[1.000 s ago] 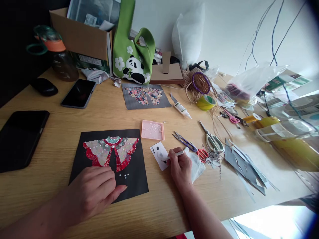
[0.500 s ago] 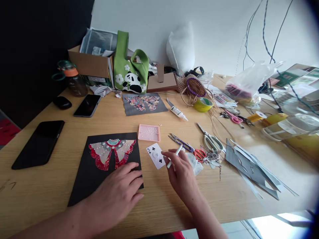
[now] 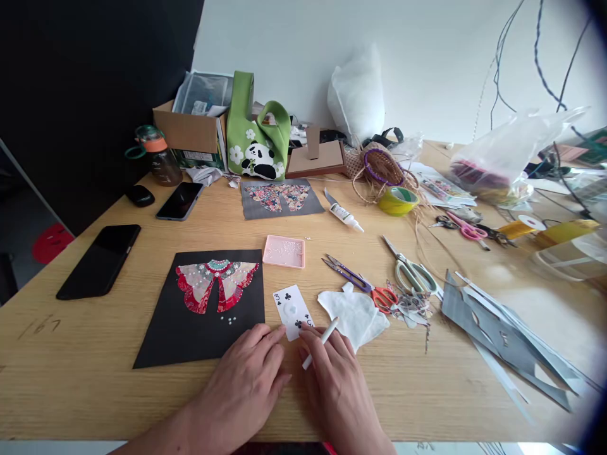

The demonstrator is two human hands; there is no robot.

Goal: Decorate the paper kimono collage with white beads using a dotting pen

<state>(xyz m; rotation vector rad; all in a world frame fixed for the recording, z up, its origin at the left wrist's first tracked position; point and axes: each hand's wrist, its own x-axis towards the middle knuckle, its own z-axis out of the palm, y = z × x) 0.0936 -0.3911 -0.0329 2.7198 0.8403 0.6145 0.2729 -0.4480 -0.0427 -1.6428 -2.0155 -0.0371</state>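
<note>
Card (image 3: pixel 288 302) is laid toward desk (image 3: pixel 95 366)'s front edge, long axis far-left to near-right; near end is bracketed by left hand (image 3: pixel 250 373) and right hand (image 3: pixel 337 379). White stick (image 3: pixel 329 331) is clamped in right grip; left grip is empty, thumb apart.

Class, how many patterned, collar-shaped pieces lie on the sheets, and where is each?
2. The red-edged piece lies on the black sheet, left of the playing card; the floral piece lies on the grey sheet, near the green bag. Others could be hidden from view.
</note>
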